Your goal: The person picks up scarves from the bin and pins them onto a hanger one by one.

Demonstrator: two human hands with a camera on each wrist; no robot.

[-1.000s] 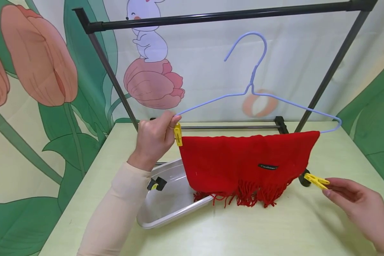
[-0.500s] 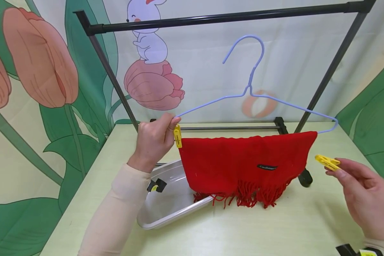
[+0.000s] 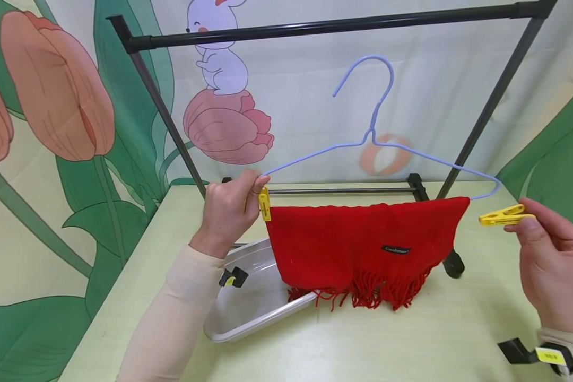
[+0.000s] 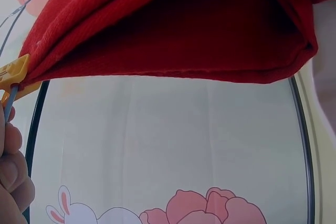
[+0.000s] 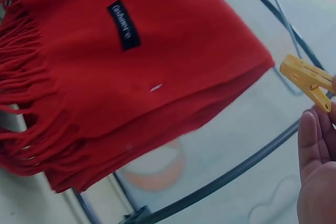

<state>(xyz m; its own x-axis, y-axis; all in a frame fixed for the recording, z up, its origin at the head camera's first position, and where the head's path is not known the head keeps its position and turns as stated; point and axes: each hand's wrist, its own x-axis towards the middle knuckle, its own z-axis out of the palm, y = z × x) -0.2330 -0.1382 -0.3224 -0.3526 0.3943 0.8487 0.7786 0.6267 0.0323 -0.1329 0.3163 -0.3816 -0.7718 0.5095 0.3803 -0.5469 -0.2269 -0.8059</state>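
Note:
My left hand [image 3: 229, 209] grips the left end of a blue wire hanger [image 3: 315, 154], its hook pointing up. Over the hanger's lower bar hangs a folded red scarf [image 3: 334, 241] with a fringe and a black label. One yellow clothespin [image 3: 265, 203] clamps the scarf's upper left corner, right beside my left fingers. Between thumb and fingers, my right hand [image 3: 549, 254] pinches another yellow clothespin [image 5: 307, 80]. That clothespin is apart from the scarf, just off its upper right corner and near the hanger's right end.
Behind the hanger stands a black metal rack [image 3: 339, 26] with a top bar and slanted side posts. A light grey tray [image 3: 248, 331] lies on the pale table [image 3: 387, 350], partly under the scarf. A printed curtain [image 3: 296, 95] hangs at the back.
My right hand has risen with its clothespin from beside the scarf's lower right to the level of its upper corner. The hanger and scarf have shifted slightly; my left hand keeps its grip.

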